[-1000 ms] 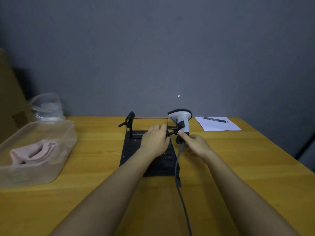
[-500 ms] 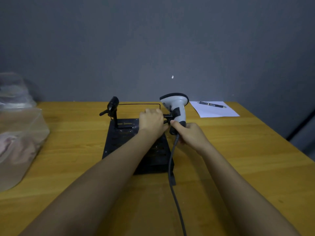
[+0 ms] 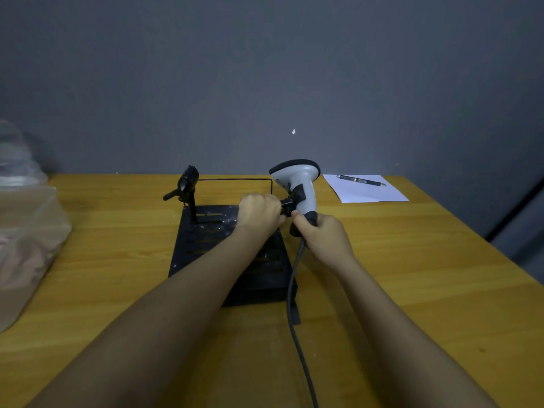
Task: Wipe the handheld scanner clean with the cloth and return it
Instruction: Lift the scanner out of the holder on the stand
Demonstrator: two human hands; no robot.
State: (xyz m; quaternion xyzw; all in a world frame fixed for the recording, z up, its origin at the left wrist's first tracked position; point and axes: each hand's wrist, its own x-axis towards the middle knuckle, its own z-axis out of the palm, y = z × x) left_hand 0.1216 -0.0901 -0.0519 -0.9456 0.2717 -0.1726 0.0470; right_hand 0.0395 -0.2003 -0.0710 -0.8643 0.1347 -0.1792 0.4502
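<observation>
Scanner (image 3: 300,187) | gripped: right hand (image 3: 323,240) | bin (image 3: 26,231): possibly cloth

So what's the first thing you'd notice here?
The white scanner standing up in the middle of the table, its lower handle gripped by the right hand. The left hand is closed on a black clamp beside it, over a black stand. Far right lies a pen on paper.

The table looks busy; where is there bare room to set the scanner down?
Bare wood lies on the table right of the black stand, below the paper and pen. A strip between the stand and the plastic bin is free too. The middle is crowded: both hands, scanner and cable.
</observation>
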